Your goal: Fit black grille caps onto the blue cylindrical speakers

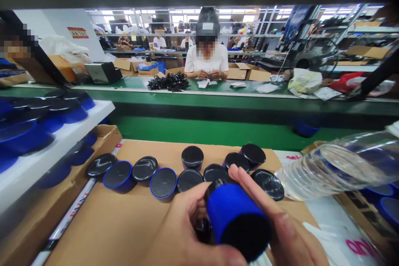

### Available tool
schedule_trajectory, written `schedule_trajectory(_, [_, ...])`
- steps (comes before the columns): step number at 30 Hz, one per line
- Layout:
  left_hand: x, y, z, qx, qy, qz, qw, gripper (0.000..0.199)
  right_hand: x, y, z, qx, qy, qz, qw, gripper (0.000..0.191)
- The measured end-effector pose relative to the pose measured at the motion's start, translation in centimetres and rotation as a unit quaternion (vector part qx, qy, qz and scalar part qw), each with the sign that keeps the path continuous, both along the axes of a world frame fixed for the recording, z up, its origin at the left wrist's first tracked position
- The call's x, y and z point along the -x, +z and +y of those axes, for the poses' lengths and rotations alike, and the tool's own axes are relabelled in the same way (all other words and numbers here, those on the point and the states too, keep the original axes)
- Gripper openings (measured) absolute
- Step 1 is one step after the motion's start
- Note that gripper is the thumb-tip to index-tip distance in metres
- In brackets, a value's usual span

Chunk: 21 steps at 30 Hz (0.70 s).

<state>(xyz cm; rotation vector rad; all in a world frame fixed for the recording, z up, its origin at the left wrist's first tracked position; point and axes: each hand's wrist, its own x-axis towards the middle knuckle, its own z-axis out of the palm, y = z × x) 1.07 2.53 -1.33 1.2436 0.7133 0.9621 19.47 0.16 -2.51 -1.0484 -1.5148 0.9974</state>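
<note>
Green belt [218, 110] crosses the whole view; a co-worker [207, 56] in white sits behind it, hands together, black heap [168, 82] beside.

Cardboard sheet [124, 216] covers the near bench. White shelf [62, 137] at left carries blue speakers [28, 135].

Clear plastic bottle [330, 166] lies tilted at right, partly over the cardboard.

Row of round speakers [163, 183] stands on the cardboard just beyond the hands, some blue-sided, some black.

Left hand [183, 232] and right hand [280, 224] both grasp one blue speaker [233, 216], held low centre above the cardboard, dark end toward the camera. Right fingers lie along its top; left thumb presses its side.
</note>
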Motion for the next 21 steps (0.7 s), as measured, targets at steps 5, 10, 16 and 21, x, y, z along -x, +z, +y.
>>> schedule_trajectory(5, [-0.3, -0.7, -0.8, -0.410, 0.172, 0.233, 0.865, 0.059, 0.7, -1.1, 0.9, -0.068, 0.034, 0.006, 0.997, 0.072])
schedule_trajectory(10, [-0.1, 0.5, -0.5, -0.255, 0.118, 0.170, 0.944, 0.076, 1.3, 0.3, 0.5, 0.001, 0.028, 0.046, 0.999, 0.080])
schedule_trajectory(16, [-0.4, -0.9, 0.2, 0.036, 0.047, -0.066, 0.996, 0.073, 1.2, -0.1, 0.5, -0.155, -0.116, -0.117, 0.974, 0.093])
schedule_trajectory(21, [-0.5, -1.6, -0.1, 0.042, 0.058, -0.049, 0.996, 0.072, 0.8, 0.7, 1.0, -0.215, -0.078, -0.155, 0.961, 0.042])
